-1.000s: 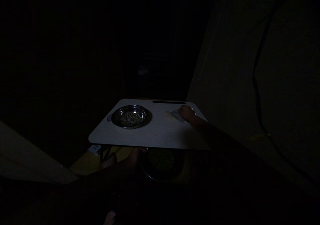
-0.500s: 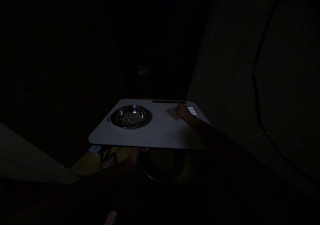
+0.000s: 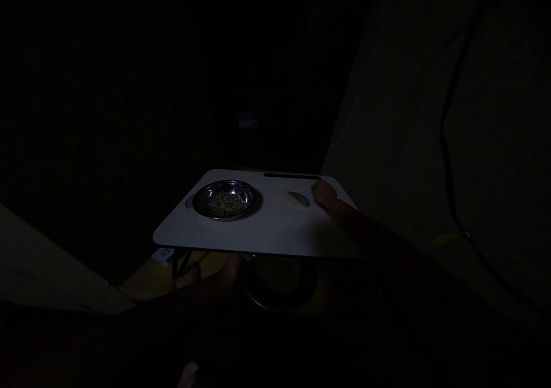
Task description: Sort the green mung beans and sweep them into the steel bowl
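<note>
In dim light, my left hand [image 3: 232, 264] is closed at the left rim of a large dark bowl [image 3: 260, 303] below the table's front edge. Green bits [image 3: 279, 274] fill the bowl's bottom. My right hand [image 3: 325, 194] is closed over the right side of the white table [image 3: 258, 236]; what it holds, if anything, is too dark to make out. Just left of it lies a small pale heap [image 3: 297, 199] with a grey, shaded side. A shiny steel bowl [image 3: 224, 200] with green and whitish bits stands on the table's left part.
A black slot [image 3: 291, 175] runs along the table's back edge. Beneath the table is a yellowish surface [image 3: 148, 279] with a white packet [image 3: 163, 255] and the table's dark leg. A wall with a hanging cable [image 3: 447, 170] rises on the right.
My right hand has moved a little right, away from the pale heap. The clear-looking thing at its fingers no longer shows there. My left hand stays at the lower bowl.
</note>
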Motion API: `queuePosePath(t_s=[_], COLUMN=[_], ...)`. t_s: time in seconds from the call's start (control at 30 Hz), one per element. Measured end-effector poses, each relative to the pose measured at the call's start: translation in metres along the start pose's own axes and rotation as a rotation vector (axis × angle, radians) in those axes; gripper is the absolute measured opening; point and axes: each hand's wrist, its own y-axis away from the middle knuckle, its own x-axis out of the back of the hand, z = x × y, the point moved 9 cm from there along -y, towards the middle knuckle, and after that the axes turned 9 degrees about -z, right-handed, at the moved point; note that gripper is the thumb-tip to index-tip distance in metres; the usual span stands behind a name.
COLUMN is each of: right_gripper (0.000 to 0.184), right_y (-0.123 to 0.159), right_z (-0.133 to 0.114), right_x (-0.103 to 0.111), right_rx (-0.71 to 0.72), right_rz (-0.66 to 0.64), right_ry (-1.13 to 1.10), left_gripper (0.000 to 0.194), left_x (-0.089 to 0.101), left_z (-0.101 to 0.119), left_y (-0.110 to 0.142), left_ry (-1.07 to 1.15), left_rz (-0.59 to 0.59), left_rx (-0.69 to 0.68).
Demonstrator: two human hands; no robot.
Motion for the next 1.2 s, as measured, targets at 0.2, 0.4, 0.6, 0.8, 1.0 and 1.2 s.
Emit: queuePosePath(t_s=[0.2,0.4,0.6,0.8,1.0,1.2], right_gripper=[0.029,0.029,0.028,0.025,0.029,0.03], right_y=[0.007,0.02,0.046,0.051,0.035,0.023], right_z=[-0.005,-0.036,-0.126,-0.223,-0.255,-0.264], right_x=[0.004,-0.002,0.007,-0.015,-0.056,-0.075], right_rx=[0.05,0.215,0.541,0.669,0.574,0.538], right_rz=[0.065,0.065,0.188,0.019,-0.145,-0.175], right_ry=[0.06,0.121,-0.08,-0.124,-0.028,-0.072], left_gripper=[0.01,0.008,0.008,0.008,0.012,0.019], left_x=[0.001,0.008,0.018,0.031,0.094,0.136], left_z=[-0.003,-0.012,-0.011,-0.011,-0.005,0.007], left_y=[-0.008,-0.022,-0.025,-0.012,-0.011,-0.016], left_ry=[0.021,0.014,0.03,0.042,-0.116,-0.364], left_rz=[-0.028,-0.072,-0.084,-0.046,0.351,0.568], left_rx=[-0.022,0.005,-0.02,0.016,-0.145,-0.324])
